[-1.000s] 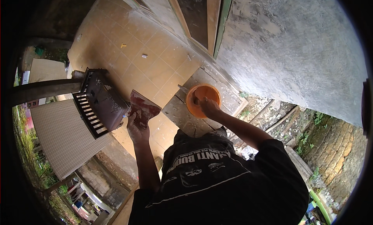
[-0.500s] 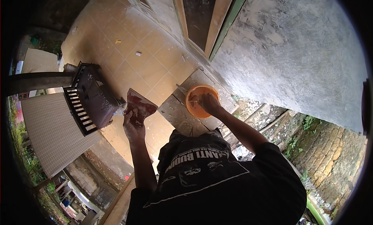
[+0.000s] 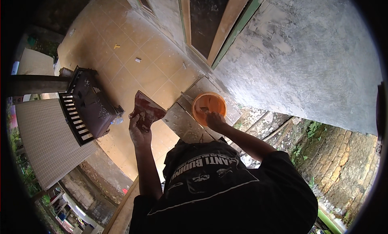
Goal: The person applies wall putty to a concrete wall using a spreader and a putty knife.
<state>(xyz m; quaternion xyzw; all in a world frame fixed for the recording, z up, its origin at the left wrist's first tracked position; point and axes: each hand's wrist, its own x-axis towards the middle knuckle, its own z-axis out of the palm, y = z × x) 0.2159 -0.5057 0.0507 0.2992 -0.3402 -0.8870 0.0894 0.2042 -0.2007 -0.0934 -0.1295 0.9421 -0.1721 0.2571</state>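
Note:
My left hand point(image 3: 140, 133) is closed on the lower end of a dark red, flared spreader point(image 3: 148, 111), smeared with pale residue and held up over the tiles. Its wide edge points up and to the right. Inside an orange bucket point(image 3: 218, 102), my right hand point(image 3: 215, 120) grips what looks like a small scraper point(image 3: 204, 109). Only part of its blade shows, and the fingers hide the handle. The bucket stands on grey boards point(image 3: 180, 120) in front of me.
A dark slatted bench point(image 3: 91, 102) stands on the left of the tan tiled floor point(image 3: 137, 78). A grey plastered wall point(image 3: 307, 64) rises at the right, beside a green-edged door frame point(image 3: 238, 31). Rubble and poles point(image 3: 262, 122) lie below it. A small yellow object point(image 3: 117, 46) is on the tiles.
My right hand has drawn back toward me and slightly left within the bucket. My left hand still holds the spreader in nearly the same place. The view has shifted a little.

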